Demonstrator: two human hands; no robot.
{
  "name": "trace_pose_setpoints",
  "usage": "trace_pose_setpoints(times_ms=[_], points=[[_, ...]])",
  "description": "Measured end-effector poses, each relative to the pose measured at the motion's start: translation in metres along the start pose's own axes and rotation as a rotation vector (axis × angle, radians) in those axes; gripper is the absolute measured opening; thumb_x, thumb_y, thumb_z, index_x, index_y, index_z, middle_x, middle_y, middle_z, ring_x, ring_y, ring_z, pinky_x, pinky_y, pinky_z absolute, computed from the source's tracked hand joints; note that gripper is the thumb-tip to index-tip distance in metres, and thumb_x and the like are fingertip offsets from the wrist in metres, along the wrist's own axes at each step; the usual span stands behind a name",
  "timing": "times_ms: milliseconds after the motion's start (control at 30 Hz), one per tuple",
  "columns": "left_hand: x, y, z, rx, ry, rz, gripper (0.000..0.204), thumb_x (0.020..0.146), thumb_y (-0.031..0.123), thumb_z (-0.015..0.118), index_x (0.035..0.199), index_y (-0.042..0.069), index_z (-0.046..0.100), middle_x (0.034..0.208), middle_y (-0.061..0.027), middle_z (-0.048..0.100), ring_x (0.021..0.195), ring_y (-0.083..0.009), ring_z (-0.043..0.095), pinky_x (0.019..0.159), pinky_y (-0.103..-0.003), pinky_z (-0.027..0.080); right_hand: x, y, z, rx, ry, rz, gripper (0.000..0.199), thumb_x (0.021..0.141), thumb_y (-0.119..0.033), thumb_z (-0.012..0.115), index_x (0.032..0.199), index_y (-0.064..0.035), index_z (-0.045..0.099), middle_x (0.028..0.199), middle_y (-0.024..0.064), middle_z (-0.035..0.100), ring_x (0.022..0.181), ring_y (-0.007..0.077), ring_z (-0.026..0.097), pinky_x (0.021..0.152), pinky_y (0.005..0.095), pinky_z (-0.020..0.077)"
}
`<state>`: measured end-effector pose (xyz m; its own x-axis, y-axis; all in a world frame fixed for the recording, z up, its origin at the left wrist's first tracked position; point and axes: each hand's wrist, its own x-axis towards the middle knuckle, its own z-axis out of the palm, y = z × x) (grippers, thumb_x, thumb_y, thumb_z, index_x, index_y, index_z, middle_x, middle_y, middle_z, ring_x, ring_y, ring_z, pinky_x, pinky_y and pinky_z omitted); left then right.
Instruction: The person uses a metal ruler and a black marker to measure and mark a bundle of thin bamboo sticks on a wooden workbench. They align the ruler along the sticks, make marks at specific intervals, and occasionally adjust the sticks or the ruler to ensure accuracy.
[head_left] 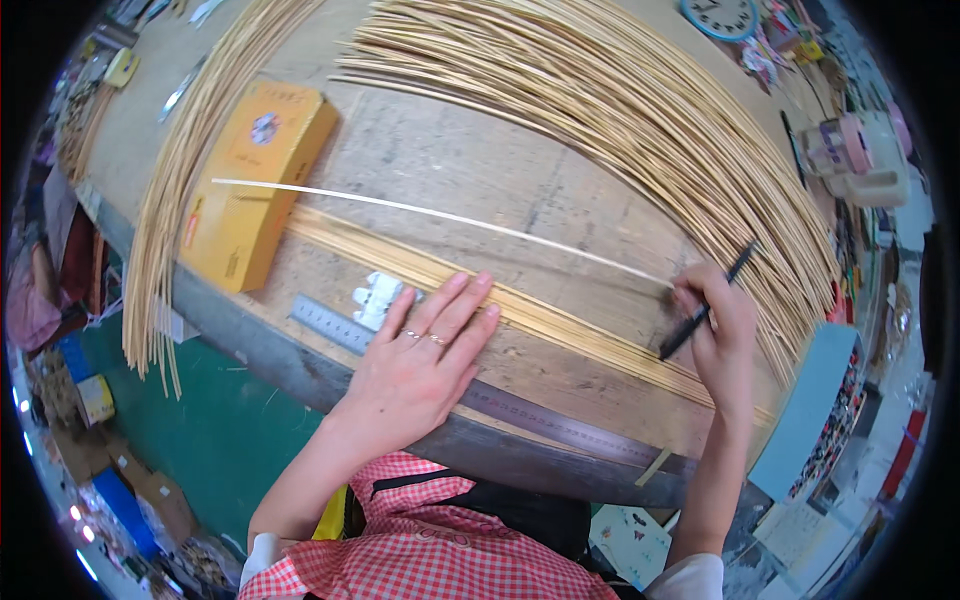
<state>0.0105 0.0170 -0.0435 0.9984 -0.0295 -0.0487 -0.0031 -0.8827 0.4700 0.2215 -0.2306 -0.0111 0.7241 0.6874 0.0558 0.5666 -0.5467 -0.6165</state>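
Head view: wooden workbench (440,170) carried a fanned mass of bamboo strips (640,110) at far right. A flat row of strips (560,325) ran from far left to near right beneath the left hand (420,365), which lay spread open upon it. One pale strip (440,215) shared that axis. The right hand (722,335) gripped a black pen (705,305), tip near-left, pinching the pale strip's right end.
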Motion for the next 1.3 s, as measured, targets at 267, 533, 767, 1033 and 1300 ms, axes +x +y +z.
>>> trace_pose_setpoints(times_ms=[267, 533, 767, 1033, 1300], points=[[0.001, -0.006, 0.007, -0.032, 0.075, 0.045, 0.065, 0.082, 0.014, 0.075, 0.142, 0.006, 0.051, 0.159, -0.0140, 0.039, 0.148, -0.0320, 0.039, 0.115, -0.059, 0.034, -0.046, 0.008, 0.014, -0.004, 0.229, -0.158, 0.027, 0.078, 0.014, 0.066, 0.101, 0.0002, 0.068, 0.095, 0.0176, 0.065, 0.084, 0.0289, 0.065, 0.072, 0.0336, 0.0488], [0.002, -0.004, 0.007, -0.028, 0.091, 0.041, 0.065, 0.081, 0.012, 0.076, 0.141, 0.006, 0.052, 0.159, -0.0142, 0.040, 0.147, -0.0315, 0.040, 0.115, -0.060, 0.034, -0.040, -0.007, -0.004, -0.186, 0.414, -0.249, 0.032, 0.075, 0.021, 0.060, 0.101, 0.0042, 0.068, 0.097, 0.0180, 0.063, 0.081, 0.0249, 0.060, 0.065, 0.0282, 0.0468], [0.001, -0.004, 0.008, -0.031, 0.108, 0.051, 0.064, 0.081, 0.012, 0.076, 0.140, 0.006, 0.053, 0.159, -0.0141, 0.039, 0.147, -0.0313, 0.040, 0.116, -0.059, 0.034, -0.077, 0.013, -0.003, -0.026, 0.204, 0.014, 0.029, 0.076, 0.017, 0.058, 0.099, 0.0018, 0.065, 0.095, 0.0150, 0.063, 0.082, 0.0214, 0.059, 0.065, 0.0268, 0.0438], [0.001, -0.004, 0.008, -0.042, 0.092, 0.041, 0.064, 0.082, 0.012, 0.075, 0.141, 0.007, 0.052, 0.160, -0.0136, 0.038, 0.148, -0.0304, 0.038, 0.117, -0.058, 0.032, -0.077, 0.018, 0.004, 0.003, 0.127, 0.027, 0.032, 0.075, 0.017, 0.054, 0.100, 0.0004, 0.065, 0.096, 0.0131, 0.062, 0.078, 0.0201, 0.056, 0.066, 0.0283, 0.0419], [0.002, -0.003, 0.006, -0.037, 0.073, 0.032, 0.063, 0.082, 0.012, 0.075, 0.141, 0.007, 0.053, 0.163, -0.0129, 0.036, 0.149, -0.0303, 0.037, 0.117, -0.059, 0.031, -0.073, 0.018, 0.008, 0.049, 0.093, 0.002, 0.035, 0.075, 0.017, 0.052, 0.102, -0.0002, 0.064, 0.095, 0.0132, 0.061, 0.072, 0.0195, 0.053, 0.063, 0.0281, 0.0400]])
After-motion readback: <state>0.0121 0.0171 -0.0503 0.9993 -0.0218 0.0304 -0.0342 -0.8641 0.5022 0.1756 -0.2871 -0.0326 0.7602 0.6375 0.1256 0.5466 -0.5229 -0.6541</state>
